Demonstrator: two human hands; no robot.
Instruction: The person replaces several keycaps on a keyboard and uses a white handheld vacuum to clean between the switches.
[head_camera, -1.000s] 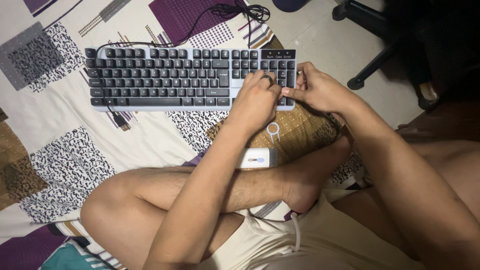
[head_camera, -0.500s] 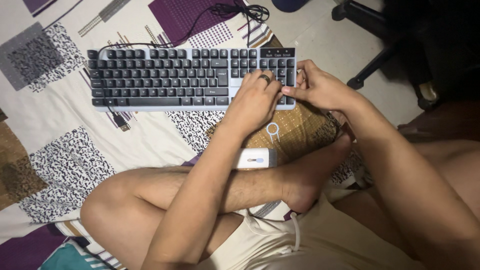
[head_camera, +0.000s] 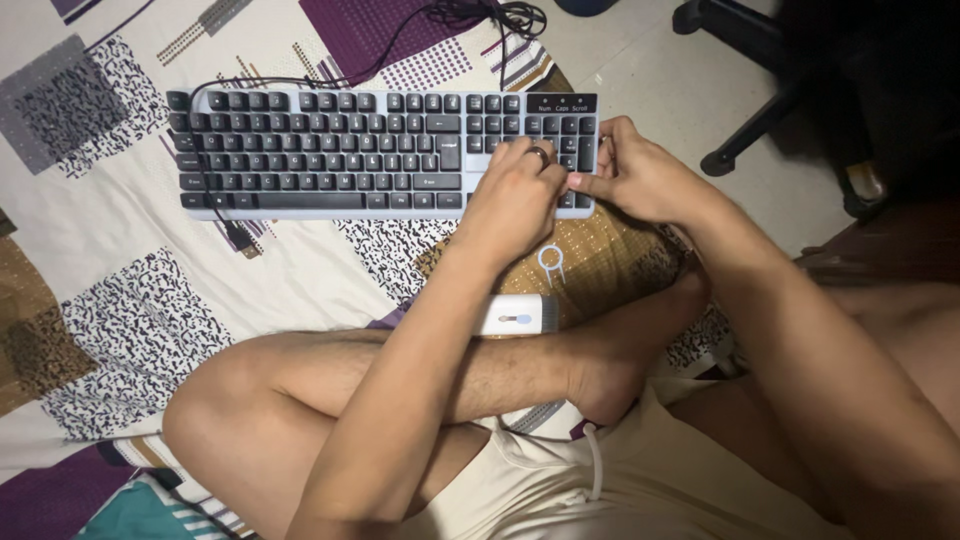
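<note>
**Hands at the number pad, every visible key in place**

A black-keyed keyboard with a pale grey frame (head_camera: 385, 152) lay across the upper middle of the frame on a patchwork bedsheet (head_camera: 110, 240). Both hands met at its right end: the left hand (head_camera: 515, 200), wearing a ring, curled over the number pad's lower keys; the right hand (head_camera: 640, 180) pinched at the frame's edge. What either held could not be told. A white wire keycap puller (head_camera: 551, 262) and a small white cleaning tool (head_camera: 517, 314) lay unused just below. No keys appeared removed, so the work looked barely begun.
</note>
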